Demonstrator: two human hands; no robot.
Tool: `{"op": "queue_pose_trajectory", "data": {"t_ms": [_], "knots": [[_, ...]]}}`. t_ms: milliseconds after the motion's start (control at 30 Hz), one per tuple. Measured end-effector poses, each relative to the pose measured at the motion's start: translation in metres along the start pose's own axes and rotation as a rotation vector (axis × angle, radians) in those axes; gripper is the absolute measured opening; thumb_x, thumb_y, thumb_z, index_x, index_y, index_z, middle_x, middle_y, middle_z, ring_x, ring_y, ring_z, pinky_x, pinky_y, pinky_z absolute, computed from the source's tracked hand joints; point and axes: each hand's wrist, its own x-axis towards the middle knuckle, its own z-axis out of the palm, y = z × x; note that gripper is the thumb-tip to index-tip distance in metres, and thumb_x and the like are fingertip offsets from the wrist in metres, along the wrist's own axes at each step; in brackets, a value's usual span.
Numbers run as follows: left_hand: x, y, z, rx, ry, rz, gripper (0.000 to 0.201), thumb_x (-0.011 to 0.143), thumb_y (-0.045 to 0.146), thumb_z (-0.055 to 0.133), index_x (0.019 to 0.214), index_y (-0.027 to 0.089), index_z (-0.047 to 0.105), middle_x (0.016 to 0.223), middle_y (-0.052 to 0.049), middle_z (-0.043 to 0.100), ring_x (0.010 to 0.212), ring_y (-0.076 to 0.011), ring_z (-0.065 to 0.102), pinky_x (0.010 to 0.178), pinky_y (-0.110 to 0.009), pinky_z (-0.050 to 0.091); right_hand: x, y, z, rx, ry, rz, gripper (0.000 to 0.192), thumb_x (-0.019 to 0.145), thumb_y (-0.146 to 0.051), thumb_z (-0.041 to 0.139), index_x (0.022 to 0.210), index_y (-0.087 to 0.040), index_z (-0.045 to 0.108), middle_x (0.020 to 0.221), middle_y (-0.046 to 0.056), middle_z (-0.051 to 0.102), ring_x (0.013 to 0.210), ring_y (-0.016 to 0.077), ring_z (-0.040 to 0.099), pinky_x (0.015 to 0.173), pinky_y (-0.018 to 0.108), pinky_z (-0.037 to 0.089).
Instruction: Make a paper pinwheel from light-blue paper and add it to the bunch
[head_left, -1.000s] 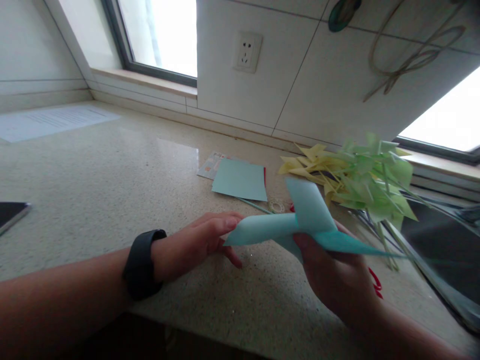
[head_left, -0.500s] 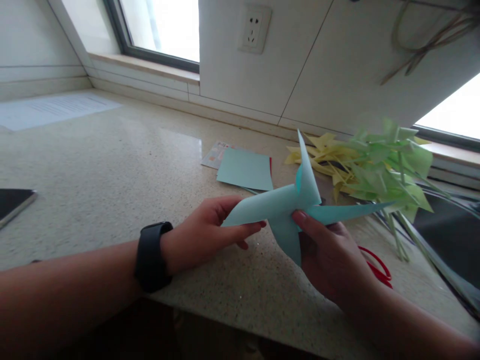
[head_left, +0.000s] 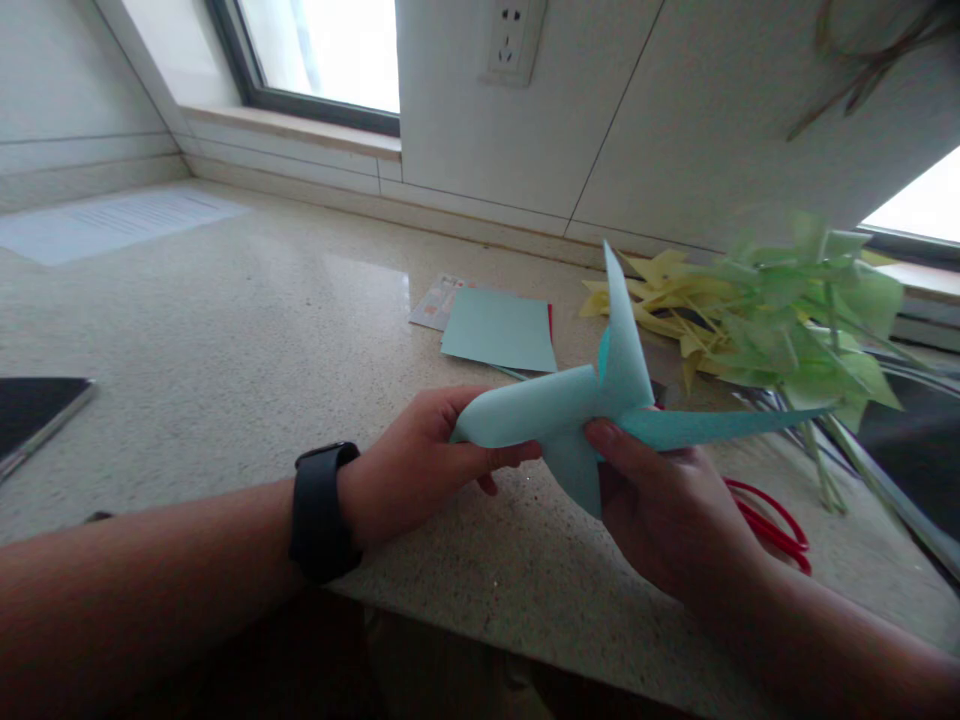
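Center frame, both hands grip the blue paper pinwheel [head_left: 600, 415] above the counter [head_left: 225, 330]: left hand [head_left: 420, 460] pinching a blade, right hand [head_left: 667, 510] clasping the hub.

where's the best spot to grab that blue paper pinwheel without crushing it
Probably at the centre of the blue paper pinwheel, from below on the near side, where the right hand pinches it: the four blades meet there, while their tips are thin and loose. The left hand steadies one blade.

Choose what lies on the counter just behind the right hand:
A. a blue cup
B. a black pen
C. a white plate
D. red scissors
D: red loop handles of scissors lie on the counter just beyond the right hand, which holds the blue paper pinwheel.
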Motion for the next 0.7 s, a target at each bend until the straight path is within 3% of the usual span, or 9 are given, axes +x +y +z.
{"op": "queue_pose_trajectory", "data": {"t_ms": [300, 567, 700], "knots": [[-0.001, 0.002, 0.000, -0.011, -0.027, 0.018, 0.006, 0.083, 0.020, 0.074, 0.086, 0.017, 0.070, 0.075, 0.004, 0.067, 0.062, -0.0078, 0.059, 0.053, -0.016, 0.052, -0.002, 0.004, -0.004, -0.007, -0.035, 0.011, 0.023, 0.077, -0.039, 0.082, 0.095, -0.028, 0.072, 0.087, 0.005, 0.075, 0.082, 0.0288, 0.073, 0.068, 0.042, 0.062], [-0.002, 0.003, -0.002, 0.063, -0.034, -0.027, 0.030, 0.077, 0.025, 0.084, 0.101, 0.017, 0.069, 0.089, 0.000, 0.071, 0.071, -0.0102, 0.062, 0.064, -0.021, 0.052, 0.004, -0.002, -0.007, -0.058, 0.017, -0.085, 0.026, 0.073, -0.041, 0.085, 0.090, -0.027, 0.072, 0.084, 0.005, 0.075, 0.081, 0.0278, 0.073, 0.070, 0.041, 0.062], [-0.003, 0.000, -0.005, -0.048, -0.052, 0.035, 0.045, 0.074, 0.028, 0.087, 0.112, 0.020, 0.065, 0.092, 0.001, 0.067, 0.076, -0.0111, 0.060, 0.067, -0.022, 0.051, 0.004, -0.003, -0.016, -0.133, 0.119, -0.105, 0.033, 0.069, -0.045, 0.087, 0.093, -0.027, 0.073, 0.089, 0.006, 0.076, 0.081, 0.0268, 0.071, 0.073, 0.042, 0.061]]}}
